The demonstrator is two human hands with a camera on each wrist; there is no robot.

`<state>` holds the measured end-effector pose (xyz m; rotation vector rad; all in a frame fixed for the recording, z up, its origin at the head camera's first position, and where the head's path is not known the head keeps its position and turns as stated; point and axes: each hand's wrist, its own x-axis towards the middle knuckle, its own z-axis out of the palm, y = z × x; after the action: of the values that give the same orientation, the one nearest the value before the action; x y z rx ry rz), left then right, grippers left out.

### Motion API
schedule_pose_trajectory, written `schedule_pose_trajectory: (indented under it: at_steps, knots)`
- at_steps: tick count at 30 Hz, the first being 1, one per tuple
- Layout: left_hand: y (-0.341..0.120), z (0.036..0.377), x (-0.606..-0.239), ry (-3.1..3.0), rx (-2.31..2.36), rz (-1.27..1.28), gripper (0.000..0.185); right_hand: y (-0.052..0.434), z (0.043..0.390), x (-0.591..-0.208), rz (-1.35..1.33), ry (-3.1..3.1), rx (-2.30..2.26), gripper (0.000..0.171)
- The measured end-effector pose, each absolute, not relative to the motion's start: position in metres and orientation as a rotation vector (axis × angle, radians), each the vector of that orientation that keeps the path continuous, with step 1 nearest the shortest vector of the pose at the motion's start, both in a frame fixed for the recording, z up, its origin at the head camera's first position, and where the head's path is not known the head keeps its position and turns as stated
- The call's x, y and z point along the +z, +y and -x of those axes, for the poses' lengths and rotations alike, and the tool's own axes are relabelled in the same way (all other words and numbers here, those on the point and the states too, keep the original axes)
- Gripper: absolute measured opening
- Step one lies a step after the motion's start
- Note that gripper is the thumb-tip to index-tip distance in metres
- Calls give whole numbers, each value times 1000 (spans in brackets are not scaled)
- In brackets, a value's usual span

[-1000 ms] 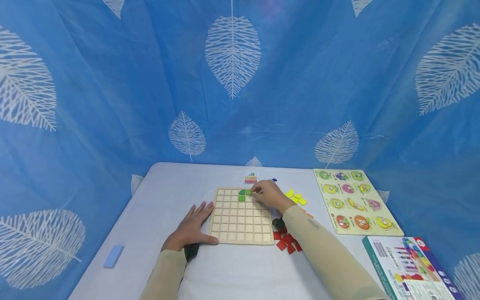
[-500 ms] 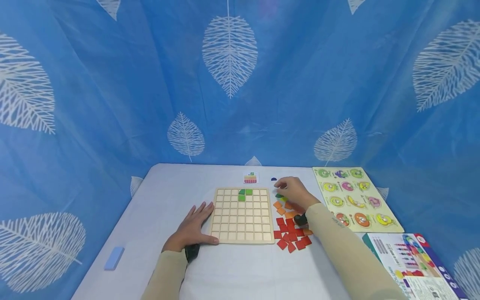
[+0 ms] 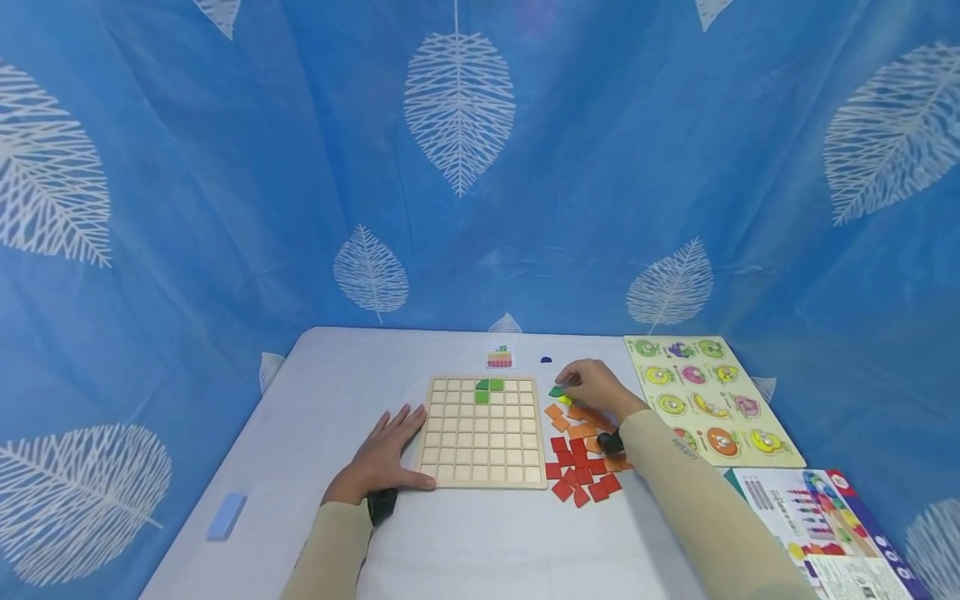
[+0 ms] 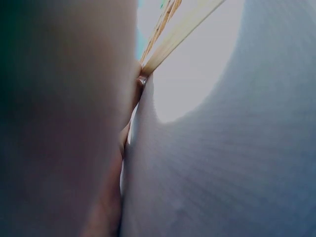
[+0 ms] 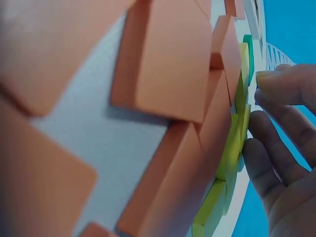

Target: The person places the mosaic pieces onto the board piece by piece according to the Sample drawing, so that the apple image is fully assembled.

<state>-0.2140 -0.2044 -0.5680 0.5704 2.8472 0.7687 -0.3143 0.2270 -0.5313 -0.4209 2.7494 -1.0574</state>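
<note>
My left hand rests spread at the left side of the wooden grid board, thumb along its front left corner. In the left wrist view, the board's edge shows beyond the blurred hand. Several green tiles sit in the board's upper cells. Right of the board, my right hand is over the tile pile, beside a loose green tile and yellow tiles. In the right wrist view, its thumb and loosely bent fingers are near yellow tiles; nothing visible is pinched between them.
Orange tiles and red tiles lie right of the board. Behind it are a picture card and a dark blue piece. A fruit puzzle board and a box lie far right; a light blue block lies left.
My right hand has let go of a green tile in the board's top row and moved right to the loose tiles. Since half a second ago it has shifted only slightly. My left hand has stayed put.
</note>
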Motion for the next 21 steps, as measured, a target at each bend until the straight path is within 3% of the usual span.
schedule_pose_trajectory:
  at_steps: [13, 21]
  knots:
    - [-206, 213, -572, 2844, 745, -541, 137, 207, 318, -535, 491, 2782, -901, 25]
    - [-205, 213, -569, 2850, 772, -566, 134, 201, 319, -535, 418, 2754, -860, 19]
